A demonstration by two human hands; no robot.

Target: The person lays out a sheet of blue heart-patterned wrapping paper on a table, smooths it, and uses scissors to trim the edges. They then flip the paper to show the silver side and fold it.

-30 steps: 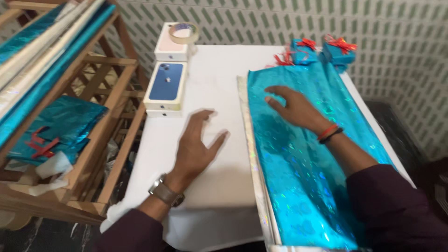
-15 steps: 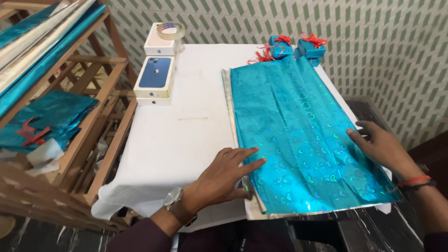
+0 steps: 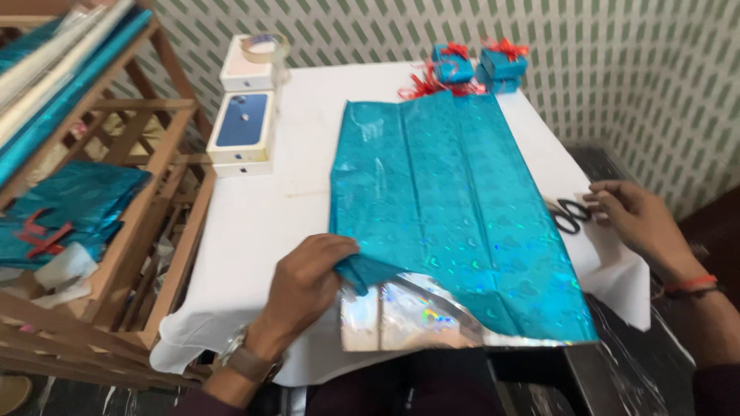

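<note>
Head view. A sheet of turquoise holographic wrapping paper (image 3: 447, 208) lies flat on a table under a white cloth (image 3: 262, 223), its long axis running from 6 o'clock, at the near table edge, to 12 o'clock, toward the far wall. The far short edge points at a cluster of small wrapped gift boxes (image 3: 474, 65) with red ribbons. At the near edge the silver underside (image 3: 401, 316) shows where the corner is lifted.

The left hand (image 3: 304, 289) sits at 7 o'clock of the sheet and is the nearer hand to it: the fingers are curled closed, pinching the near left corner and folding it up and over. The right hand (image 3: 636, 219) lies at 3 o'clock, off the sheet's right long edge, fingers loosely bent and partly open, their tips touching or just beside a pair of black-handled scissors (image 3: 569, 214); whether it grips them cannot be told.

At 10 to 11 o'clock stand two white phone boxes (image 3: 243, 131), the farther one bearing a roll of clear tape (image 3: 262, 48). A wooden rack (image 3: 116, 192) at 9 o'clock holds more turquoise paper.
</note>
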